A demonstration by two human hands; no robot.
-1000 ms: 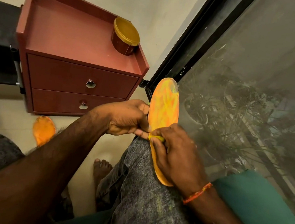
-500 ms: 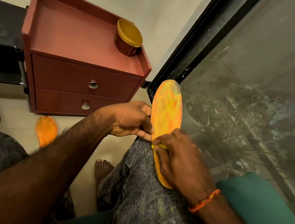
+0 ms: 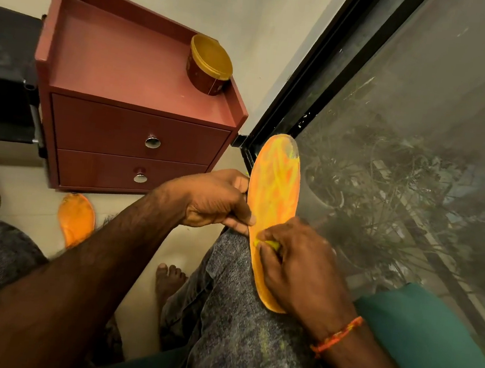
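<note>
An orange shoe insole (image 3: pixel 276 184) streaked with yellow lies lengthwise on my right knee, toe end pointing away. My left hand (image 3: pixel 212 200) grips its left edge near the middle, thumb on top. My right hand (image 3: pixel 298 266) pinches a small yellow-green piece (image 3: pixel 270 243) and presses it onto the insole's surface. The heel end is partly hidden under my right hand.
A second orange insole (image 3: pixel 76 219) lies on the tiled floor by a red two-drawer cabinet (image 3: pixel 138 135). A round tub with a yellow lid (image 3: pixel 209 65) stands on the cabinet top. A black-framed glass window (image 3: pixel 406 142) is at the right, and a green cushion (image 3: pixel 435 342) is by my right arm.
My right hand with the yellow piece has slid slightly along the insole. My left hand keeps its grip on the edge.
</note>
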